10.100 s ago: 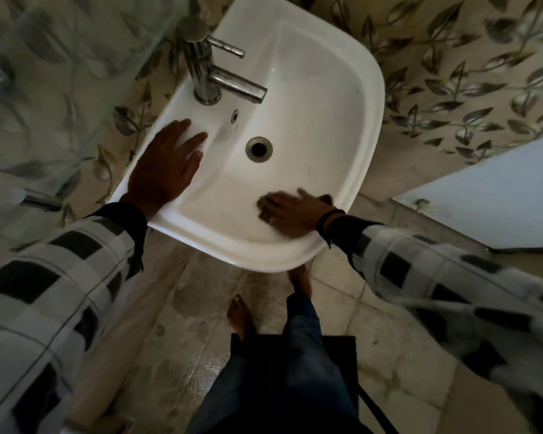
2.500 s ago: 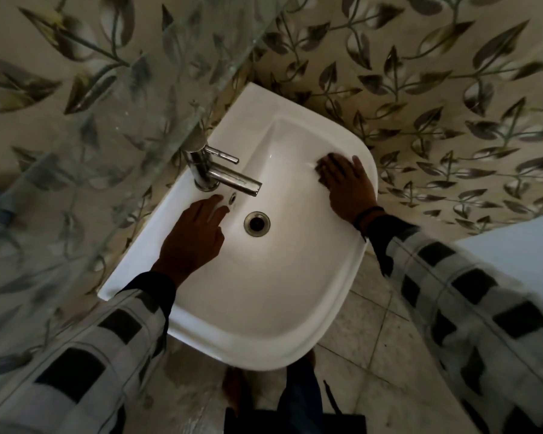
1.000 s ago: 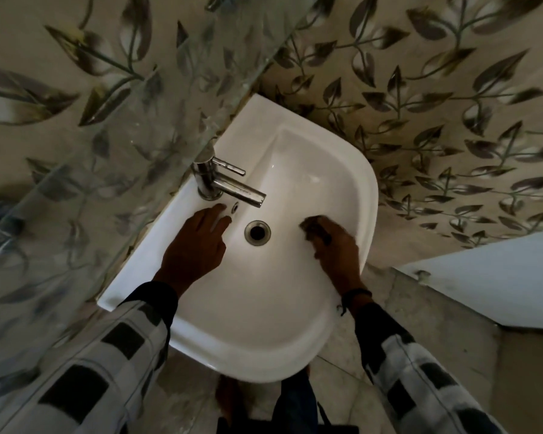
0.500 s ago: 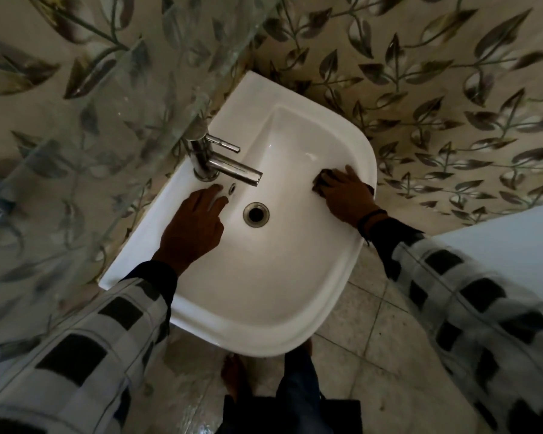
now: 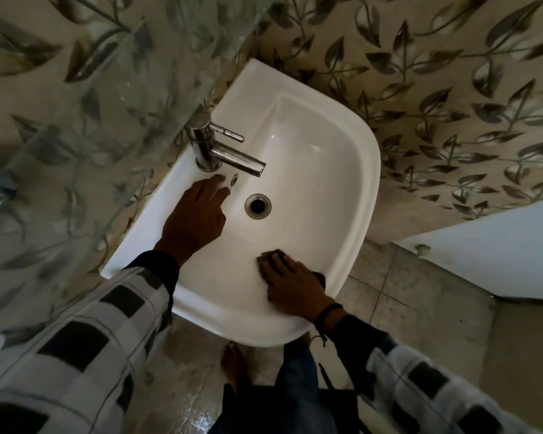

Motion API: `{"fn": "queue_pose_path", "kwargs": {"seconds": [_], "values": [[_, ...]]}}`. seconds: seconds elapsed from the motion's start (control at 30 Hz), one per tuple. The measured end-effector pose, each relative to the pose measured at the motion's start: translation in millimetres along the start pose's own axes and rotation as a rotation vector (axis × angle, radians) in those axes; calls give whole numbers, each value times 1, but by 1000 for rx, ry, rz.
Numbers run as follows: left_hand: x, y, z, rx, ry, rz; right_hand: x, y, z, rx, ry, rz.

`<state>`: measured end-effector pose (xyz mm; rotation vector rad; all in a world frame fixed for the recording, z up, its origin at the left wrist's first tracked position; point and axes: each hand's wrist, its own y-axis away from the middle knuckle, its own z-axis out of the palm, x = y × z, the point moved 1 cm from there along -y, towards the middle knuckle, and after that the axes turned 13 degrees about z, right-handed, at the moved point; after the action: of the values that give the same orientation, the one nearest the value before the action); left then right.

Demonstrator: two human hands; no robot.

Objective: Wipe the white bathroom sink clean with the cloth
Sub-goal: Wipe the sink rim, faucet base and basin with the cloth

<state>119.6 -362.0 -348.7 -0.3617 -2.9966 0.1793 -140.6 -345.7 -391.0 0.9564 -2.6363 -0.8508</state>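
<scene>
A: Quick rundown, L to R pls.

B: Far left there's a glass panel (image 5: 85, 126), leaf pattern showing thru it. Then the tap (image 5: 220, 150) on the back ledge of the sink (image 5: 367, 170). Left hand (image 5: 195, 220) lies flat just below the tap, fingers spread and loose, palm down on the ledge beside the small overflow hole. It's got nothing in it, looks like it's bracing.

A: Drain?

B: Drain (image 5: 258, 205) sits mid-bowl, just right of that hand's fingertips, not touching.

A: And the cloth?

B: Cloth (image 5: 271, 255) is dark, bunched under the right hand (image 5: 290, 285), down at the near-right slope of the bowl close to the front rim. Only a bit pokes out past the fingertips, another bit at the thumb side. Hand is pressed flat over it, fingers mostly straight, pinning it to the porcelain rather than fisting it.

A: How'll it handle?

B: My guess: soft, light, floppy, prob damp, so it'll fold and slip out on glazed porcelain unless the palm keeps weight on it. Best hold is what's there, wad under palm + fingers, edges tucked in. The sink is hard, slick, fixed to the wall, so it takes pressure fine.

A: Anything else on the right?

B: Tiled floor (image 5: 398, 286) and a pale door (image 5: 496, 258), well apart from the sink.
</scene>
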Motion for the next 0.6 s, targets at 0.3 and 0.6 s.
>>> {"fn": "queue_pose_path", "kwargs": {"seconds": [0.3,0.6], "values": [[2,0,-2,9,-5,9,111,-89,-47,153,191,250],[1,0,-3,-33,-36,7,-15,-33,-12,-118,-29,-121]]}}
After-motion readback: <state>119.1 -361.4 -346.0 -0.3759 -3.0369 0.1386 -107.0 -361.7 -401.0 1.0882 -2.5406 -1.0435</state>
